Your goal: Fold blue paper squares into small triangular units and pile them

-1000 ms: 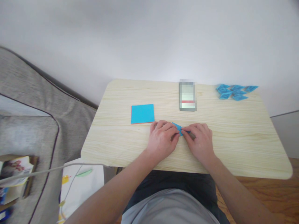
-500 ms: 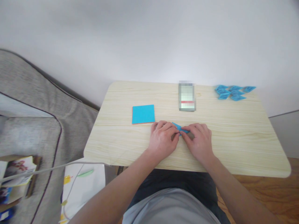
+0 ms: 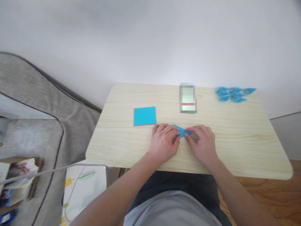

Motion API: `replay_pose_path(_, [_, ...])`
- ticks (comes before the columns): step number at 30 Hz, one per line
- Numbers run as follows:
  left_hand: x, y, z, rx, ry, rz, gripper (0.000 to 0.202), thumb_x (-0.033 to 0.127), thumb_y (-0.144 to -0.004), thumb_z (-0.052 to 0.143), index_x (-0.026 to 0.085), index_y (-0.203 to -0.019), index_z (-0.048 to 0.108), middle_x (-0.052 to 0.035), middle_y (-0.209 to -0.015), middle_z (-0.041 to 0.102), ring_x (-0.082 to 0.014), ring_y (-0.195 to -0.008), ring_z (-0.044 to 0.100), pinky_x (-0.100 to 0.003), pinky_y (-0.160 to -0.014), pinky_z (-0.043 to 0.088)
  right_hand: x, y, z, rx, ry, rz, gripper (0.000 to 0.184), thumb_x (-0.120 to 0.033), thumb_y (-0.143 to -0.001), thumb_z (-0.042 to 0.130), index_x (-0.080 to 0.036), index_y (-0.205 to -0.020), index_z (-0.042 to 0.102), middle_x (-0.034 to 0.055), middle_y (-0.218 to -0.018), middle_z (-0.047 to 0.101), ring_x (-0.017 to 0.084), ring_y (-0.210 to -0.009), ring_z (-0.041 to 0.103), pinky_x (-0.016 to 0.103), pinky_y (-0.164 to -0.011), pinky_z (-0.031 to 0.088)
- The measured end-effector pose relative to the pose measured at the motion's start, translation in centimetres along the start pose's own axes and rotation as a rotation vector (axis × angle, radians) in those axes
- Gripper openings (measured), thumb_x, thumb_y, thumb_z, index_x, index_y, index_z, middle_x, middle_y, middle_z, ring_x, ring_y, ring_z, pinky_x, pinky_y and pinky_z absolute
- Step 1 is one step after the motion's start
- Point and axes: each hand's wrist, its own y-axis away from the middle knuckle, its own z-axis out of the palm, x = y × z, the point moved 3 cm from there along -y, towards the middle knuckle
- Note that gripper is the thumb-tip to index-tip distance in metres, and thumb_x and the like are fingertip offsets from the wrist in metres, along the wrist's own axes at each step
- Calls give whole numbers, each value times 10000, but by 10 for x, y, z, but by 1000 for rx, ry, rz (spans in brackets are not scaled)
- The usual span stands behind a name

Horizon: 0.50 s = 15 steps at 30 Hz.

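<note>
A small folded piece of blue paper [image 3: 182, 131] is held between my two hands, just above or on the wooden table. My left hand [image 3: 164, 139] pinches its left side with thumb and fingers. At its right end, my right hand [image 3: 202, 141] grips it between thumb and index finger. Parts of the paper are hidden under my fingertips. Left of my hands lies a flat stack of paper sheets [image 3: 145, 116], blue on top with a reddish edge showing. Several folded blue paper pieces [image 3: 231, 94] sit grouped at the table's back right.
A phone-like device [image 3: 188, 99], blurred out, lies at the back middle of the table [image 3: 246, 141]. A grey sofa [image 3: 75, 131] stands to the left. A pale cable [image 3: 70, 165] crosses above a white surface [image 3: 94, 185] lower left. A white wall rises behind.
My right hand has shifted slightly right, its fingertips now farther from my left hand's, so more of the folded blue paper shows between them. The left hand stays nearly in place.
</note>
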Motion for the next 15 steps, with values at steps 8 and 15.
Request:
replay_pose_path(8, [-1, 0, 0, -5, -1, 8, 141, 252, -941, 623, 281, -1014, 740, -8, -1169, 738, -264, -1173, 566, -517, -1115, 303, 7, -6, -5, -41, -97, 45, 237, -239, -892, 678, -322, -1107, 732, 20, -998, 713, 252, -983, 588, 425, -911, 403])
replay_pose_path(15, [1, 0, -1, 15, -69, 9, 194, 263, -946, 612, 297, -1106, 718, -18, -1285, 673, -263, -1246, 538, -495, -1101, 337, -1, -5, -7, -69, -16, 27, 198, -226, -894, 673, -304, -1070, 722, 19, -1005, 712, 256, -996, 573, 408, -877, 393])
